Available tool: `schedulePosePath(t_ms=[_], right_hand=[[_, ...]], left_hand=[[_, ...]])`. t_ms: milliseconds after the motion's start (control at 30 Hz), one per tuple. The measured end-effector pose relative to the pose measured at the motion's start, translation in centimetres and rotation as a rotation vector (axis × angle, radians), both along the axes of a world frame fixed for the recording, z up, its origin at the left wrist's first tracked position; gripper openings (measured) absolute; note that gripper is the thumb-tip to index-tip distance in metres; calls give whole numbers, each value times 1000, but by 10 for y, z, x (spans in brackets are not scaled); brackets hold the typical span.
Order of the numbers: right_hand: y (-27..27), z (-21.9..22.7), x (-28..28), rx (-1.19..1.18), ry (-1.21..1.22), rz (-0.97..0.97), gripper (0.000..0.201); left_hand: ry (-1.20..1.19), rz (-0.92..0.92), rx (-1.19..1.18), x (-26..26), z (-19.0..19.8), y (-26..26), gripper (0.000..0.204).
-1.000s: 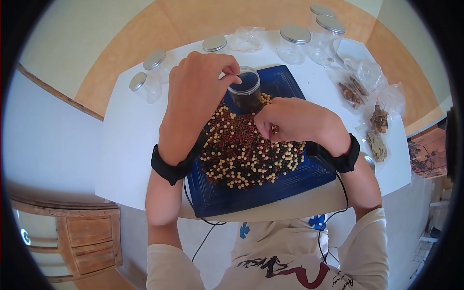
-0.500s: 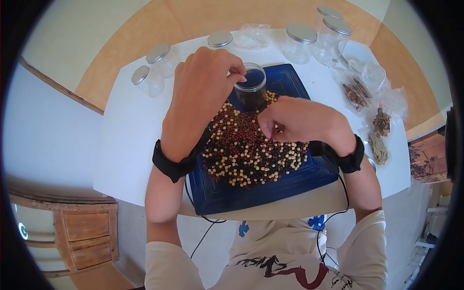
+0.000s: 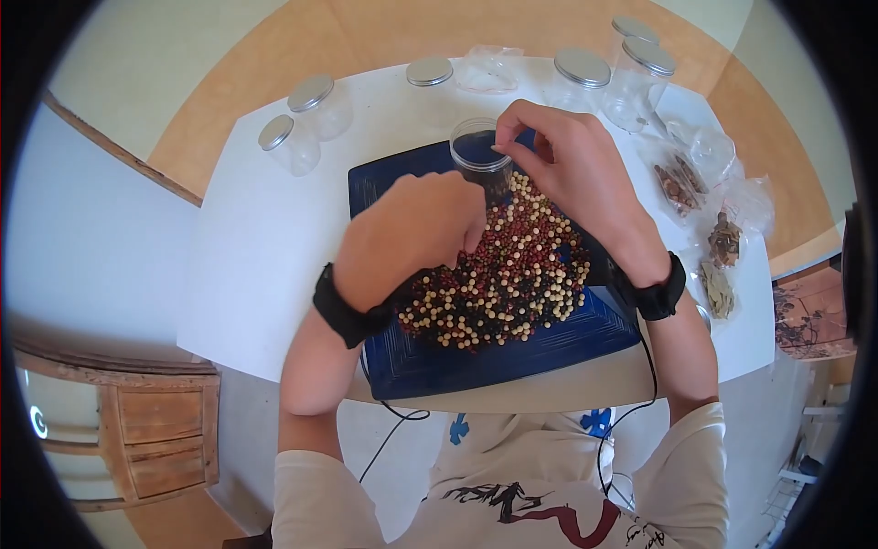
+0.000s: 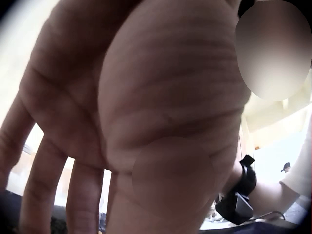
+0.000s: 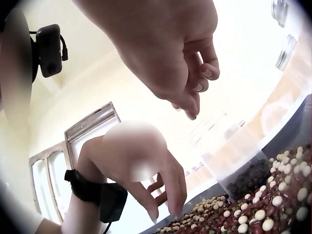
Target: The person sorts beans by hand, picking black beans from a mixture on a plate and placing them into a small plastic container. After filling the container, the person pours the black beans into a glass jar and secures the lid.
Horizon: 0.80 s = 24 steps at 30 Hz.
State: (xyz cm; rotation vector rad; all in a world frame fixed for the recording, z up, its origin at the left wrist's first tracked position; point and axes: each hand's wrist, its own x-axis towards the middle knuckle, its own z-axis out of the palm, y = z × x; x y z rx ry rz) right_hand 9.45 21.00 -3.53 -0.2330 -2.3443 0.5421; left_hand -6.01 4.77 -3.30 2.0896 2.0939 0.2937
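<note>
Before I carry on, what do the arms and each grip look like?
Left grip and right grip are ungloved human hands. The left wristband and right wristband are black, each bearing a boxy black unit. Thin dark cables hang below. The short sleeves are off-white.

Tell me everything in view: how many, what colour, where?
Table: one, white, centre.
Tray: one, dark blue, on the table.
Beans: many, cream, dark red and black, heaped on the tray.
Open jar: one, clear, black beans inside, at the pile's far edge.
Lidded jars: six, clear, silver lids, table's far side.
Plastic bags: several, clear, far and right table edges.
Printed panel: one, brownish, right edge.
Woodwork: some, brown, lower left.
Cables: count unclear, black, near the arms.
Wristbands: two, black, on the wrists.
Shirt: one, cream with print, bottom.
Left hand: one, bare, over the beans.
Right hand: one, bare, at the open jar's rim.
</note>
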Motion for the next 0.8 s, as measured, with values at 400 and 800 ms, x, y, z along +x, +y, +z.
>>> schedulePosePath(t_ms=[400,800], right_hand=[[3,1,3,10,18,-17,9],[3,29,19,-155,-195,99,12]], left_hand=[[-79,-81,-126,2,-18,16,12],[-117,-55,-105,-9,-4,16,6]])
